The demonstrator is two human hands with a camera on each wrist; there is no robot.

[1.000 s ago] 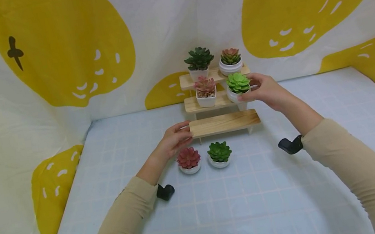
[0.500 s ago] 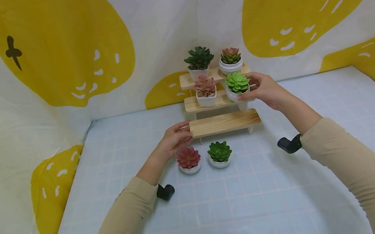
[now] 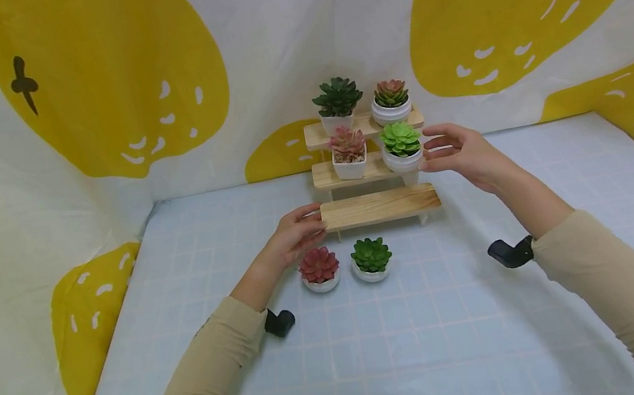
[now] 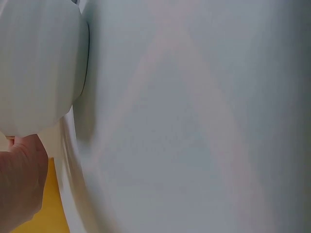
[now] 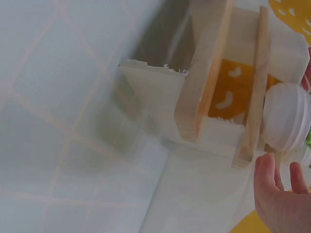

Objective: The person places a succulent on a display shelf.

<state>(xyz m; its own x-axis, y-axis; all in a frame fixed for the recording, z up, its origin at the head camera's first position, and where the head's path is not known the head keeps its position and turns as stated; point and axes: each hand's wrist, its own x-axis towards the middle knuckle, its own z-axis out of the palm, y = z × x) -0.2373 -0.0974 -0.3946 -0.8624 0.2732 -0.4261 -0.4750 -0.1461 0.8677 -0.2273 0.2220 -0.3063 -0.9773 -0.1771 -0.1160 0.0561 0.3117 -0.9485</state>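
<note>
My left hand [image 3: 296, 234] holds the left end of the bottom step of a three-tier wooden display stand [image 3: 380, 208]. In the left wrist view that hand is partly hidden behind a white pot [image 4: 39, 68]. My right hand [image 3: 467, 155] is just right of a bright green potted succulent [image 3: 401, 147] on the middle step, with its fingers spread and no longer around the pot. The right wrist view shows the fingers [image 5: 265, 172] beside the ribbed white pot [image 5: 284, 116]. A pink succulent [image 3: 349, 154] in a square pot shares that step.
On the top step stand a dark green succulent [image 3: 337, 100] and a red-green one [image 3: 391, 98]. A red succulent [image 3: 319, 268] and a green one [image 3: 371, 258] sit on the checked tablecloth [image 3: 344, 360] before the stand. A patterned cloth [image 3: 277, 36] hangs behind.
My right hand has let go of the bright green succulent's pot and drawn back slightly to the right. The left hand stays on the stand's bottom step.
</note>
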